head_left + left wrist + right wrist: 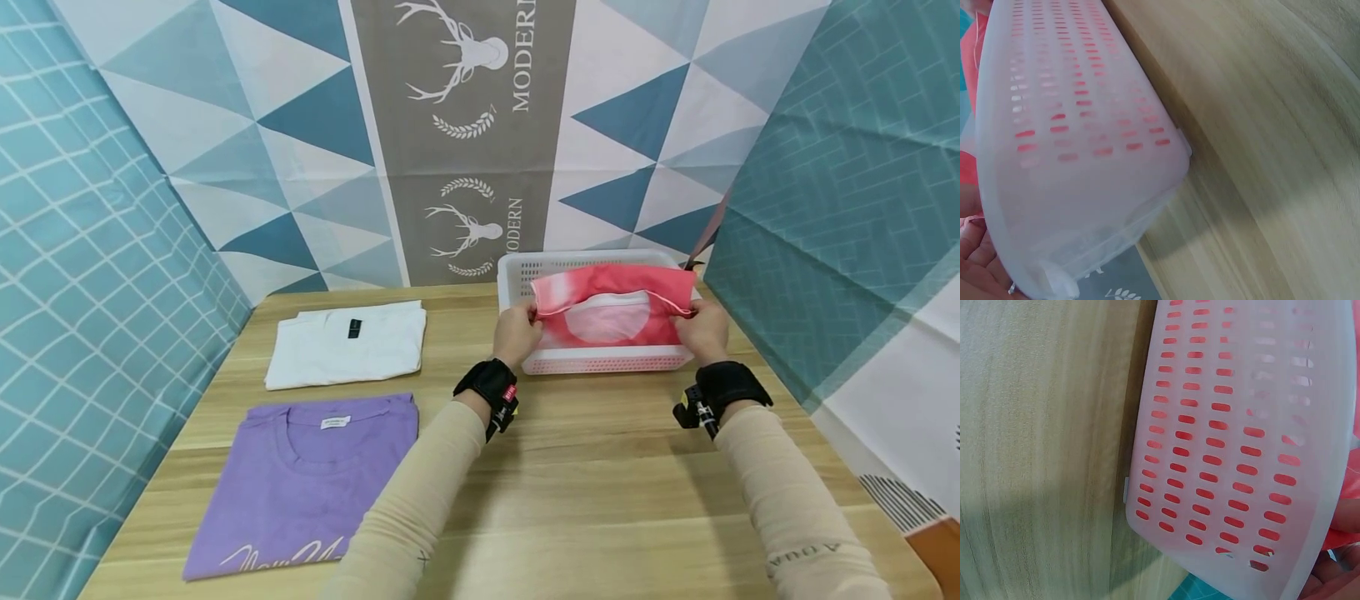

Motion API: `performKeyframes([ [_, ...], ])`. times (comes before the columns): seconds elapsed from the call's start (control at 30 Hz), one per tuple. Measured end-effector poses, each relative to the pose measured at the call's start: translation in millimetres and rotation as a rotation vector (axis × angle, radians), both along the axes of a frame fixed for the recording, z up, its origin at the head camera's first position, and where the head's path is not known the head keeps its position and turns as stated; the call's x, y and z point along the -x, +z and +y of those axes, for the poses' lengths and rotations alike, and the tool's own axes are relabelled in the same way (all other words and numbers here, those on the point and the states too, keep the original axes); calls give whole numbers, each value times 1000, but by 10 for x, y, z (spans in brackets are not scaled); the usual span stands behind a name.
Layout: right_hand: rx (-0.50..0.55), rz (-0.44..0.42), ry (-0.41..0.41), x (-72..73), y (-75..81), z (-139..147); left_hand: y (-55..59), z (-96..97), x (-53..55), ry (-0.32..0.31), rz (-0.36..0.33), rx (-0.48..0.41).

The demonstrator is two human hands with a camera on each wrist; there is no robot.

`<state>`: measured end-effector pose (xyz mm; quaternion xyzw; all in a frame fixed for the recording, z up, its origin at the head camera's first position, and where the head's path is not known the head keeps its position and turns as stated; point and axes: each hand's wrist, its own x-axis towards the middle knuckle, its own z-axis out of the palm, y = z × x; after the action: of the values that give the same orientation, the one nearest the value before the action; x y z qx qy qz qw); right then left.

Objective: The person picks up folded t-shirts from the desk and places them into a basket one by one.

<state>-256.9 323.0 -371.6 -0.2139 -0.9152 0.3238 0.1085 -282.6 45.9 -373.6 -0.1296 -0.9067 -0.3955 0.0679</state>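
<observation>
A red and white garment [611, 312] lies partly in a white plastic basket [585, 362], its upper edge raised between both hands. My left hand [517, 333] pinches the garment's left corner at the basket's rim. On the other side, my right hand [703, 329] pinches the right corner. In the left wrist view the fingers [979, 262] show just past the rim, and red cloth shows through the slots of the basket wall [1085, 181]. The right wrist view shows fingers [1335, 575] against the red cloth [1350, 512] behind the basket wall.
On the wooden table [570, 500], a folded white garment [337, 350] with a black label lies at the back left. A folded purple T-shirt [300, 492] lies in front of it. Patterned cloth walls [300, 125] enclose the table at the back and sides.
</observation>
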Motion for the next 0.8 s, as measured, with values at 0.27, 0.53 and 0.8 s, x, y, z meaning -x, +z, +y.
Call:
performKeyframes([
  [0.27, 6, -45, 8, 57, -33, -86, -72, 92, 16, 82, 57, 109],
  [0.53, -44, -72, 17, 63, -59, -142, -118, 194, 6, 110, 74, 218],
  [0.8, -91, -89, 14, 44, -87, -157, -125, 259, -4, 126, 94, 308],
])
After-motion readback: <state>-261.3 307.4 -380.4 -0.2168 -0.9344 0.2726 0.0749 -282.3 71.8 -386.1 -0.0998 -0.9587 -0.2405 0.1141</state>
